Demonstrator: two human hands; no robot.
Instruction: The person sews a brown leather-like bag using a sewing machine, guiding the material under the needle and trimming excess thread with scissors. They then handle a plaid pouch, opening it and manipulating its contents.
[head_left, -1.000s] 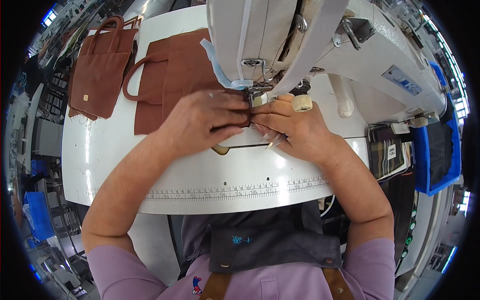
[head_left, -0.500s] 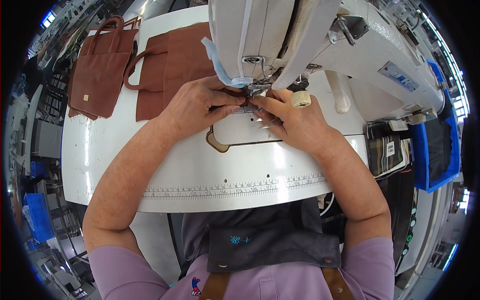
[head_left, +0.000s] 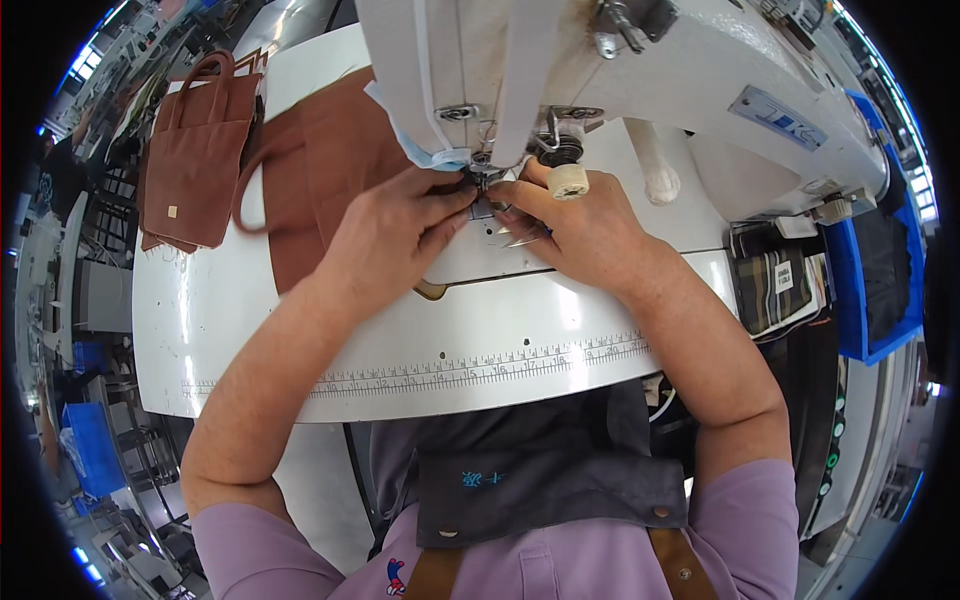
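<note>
White sewing table (head_left: 300,330) carries my work: my left hand (head_left: 385,235) and right hand (head_left: 590,225) pinch nearly closed at the needle (head_left: 487,185), steadying something too hidden to name. Brown bags (head_left: 200,160) lie at ten o'clock, out of the way.

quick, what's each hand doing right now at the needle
Left hand: fingers pinched together at the needle of the sewing machine; what it grips cannot be told.
Right hand: fingers curled at the same spot; its grip cannot be told.

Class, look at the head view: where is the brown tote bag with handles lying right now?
The brown tote bag lies at the upper left on the white sewing table, left of the brown fabric piece and well left of both hands.
</note>
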